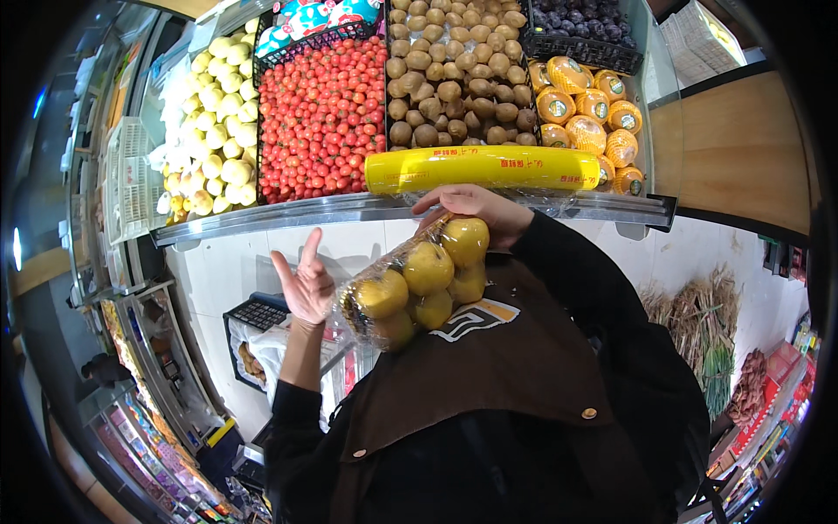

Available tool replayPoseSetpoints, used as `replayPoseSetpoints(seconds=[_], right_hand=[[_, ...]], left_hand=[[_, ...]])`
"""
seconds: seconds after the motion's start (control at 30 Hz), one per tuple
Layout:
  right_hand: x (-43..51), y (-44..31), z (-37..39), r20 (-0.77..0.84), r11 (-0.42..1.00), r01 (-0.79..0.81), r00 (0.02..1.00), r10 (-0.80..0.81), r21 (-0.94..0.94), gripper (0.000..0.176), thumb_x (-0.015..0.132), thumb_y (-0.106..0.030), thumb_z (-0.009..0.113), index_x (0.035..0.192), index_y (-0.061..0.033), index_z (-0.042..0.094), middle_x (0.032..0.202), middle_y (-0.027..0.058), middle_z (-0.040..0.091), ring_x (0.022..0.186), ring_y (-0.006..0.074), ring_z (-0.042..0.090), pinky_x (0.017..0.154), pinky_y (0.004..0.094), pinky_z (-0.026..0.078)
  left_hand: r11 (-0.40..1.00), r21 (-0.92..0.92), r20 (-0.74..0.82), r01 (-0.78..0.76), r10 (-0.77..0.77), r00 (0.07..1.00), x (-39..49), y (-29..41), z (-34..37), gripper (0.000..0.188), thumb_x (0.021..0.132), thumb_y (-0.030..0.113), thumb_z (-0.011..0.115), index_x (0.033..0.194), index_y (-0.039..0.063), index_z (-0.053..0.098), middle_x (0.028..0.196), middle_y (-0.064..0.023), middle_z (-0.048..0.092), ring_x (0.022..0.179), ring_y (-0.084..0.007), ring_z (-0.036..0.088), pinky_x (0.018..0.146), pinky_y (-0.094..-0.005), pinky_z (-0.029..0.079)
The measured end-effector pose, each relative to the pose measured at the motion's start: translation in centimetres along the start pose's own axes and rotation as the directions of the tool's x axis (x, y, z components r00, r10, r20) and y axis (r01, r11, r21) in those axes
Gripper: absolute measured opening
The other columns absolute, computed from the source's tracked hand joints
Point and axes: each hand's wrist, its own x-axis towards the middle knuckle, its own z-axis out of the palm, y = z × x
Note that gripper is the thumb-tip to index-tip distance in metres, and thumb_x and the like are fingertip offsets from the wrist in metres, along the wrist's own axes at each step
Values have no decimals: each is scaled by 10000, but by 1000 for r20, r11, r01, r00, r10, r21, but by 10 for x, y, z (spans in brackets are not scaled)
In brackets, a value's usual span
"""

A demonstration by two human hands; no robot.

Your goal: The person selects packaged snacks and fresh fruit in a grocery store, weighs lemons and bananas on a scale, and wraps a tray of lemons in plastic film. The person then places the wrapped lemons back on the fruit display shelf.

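A clear-film-wrapped pack of several yellow-green fruits (429,268), probably pears or apples, is held tilted in front of my chest. My right hand (481,206) grips its upper right end from the far side; the palm and part of the fingers are hidden behind the fruit. My left hand (308,285) is off the pack's lower left end, fingers spread, thumb apart, with nothing in it. Just beyond my right hand, a yellow roll of cling film (481,169) lies across the front of the fruit display, a loose sheet of clear film under it.
Behind the metal display rail (314,211) are pale yellow fruits (226,111), cherry tomatoes (321,124), kiwifruit (452,92), dark plums (582,23) and net-wrapped orange fruits (586,134). A black crate (258,314) with a white bag stands on the floor at left.
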Motion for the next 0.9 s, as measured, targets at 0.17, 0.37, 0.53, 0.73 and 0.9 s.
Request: replayPoseSetpoints(seconds=[0.17,0.37,0.53,0.73,0.9], right_hand=[[-7,29,2,-127,998,-16,992,24,60,471,952,-378,530,1183,32,548,1112,144,611,1032,187,608,914,320,492],[-9,24,9,-315,981,87,949,-29,172,407,999,-357,443,1193,-6,512,1153,118,586,1031,172,603,887,347,517],[-5,35,22,-351,887,316,916,-194,335,283,1013,-303,419,1147,-63,483,1144,80,576,1015,172,594,893,342,509],[-23,35,30,-192,923,179,948,-254,-340,83,981,-159,507,980,-76,500,1124,33,561,951,86,542,820,265,482],[-39,-52,48,-271,645,164,810,-519,-747,55,916,-49,552,963,-26,570,990,41,561,878,82,514,765,232,441]], left_hand=[[955,294,-422,28,103,901,16,-102,-45,735,904,580,486,1448,126,292,1433,-173,375,1302,-279,418,1041,-508,401],[966,203,-256,-157,208,944,9,-92,-56,672,918,546,455,1411,100,356,1390,-158,434,1269,-316,445,1039,-522,392],[885,187,-116,-426,450,885,32,-72,-47,674,927,570,404,1395,86,380,1367,-138,465,1243,-330,465,1034,-519,386],[840,439,-240,-320,452,859,46,-80,-22,1125,677,904,344,1461,101,268,1435,-128,390,1290,-294,415,1075,-474,351],[818,574,-302,-13,227,926,25,-79,-22,1200,637,845,550,1458,23,249,1461,-148,356,1324,-271,383,1101,-428,325]])
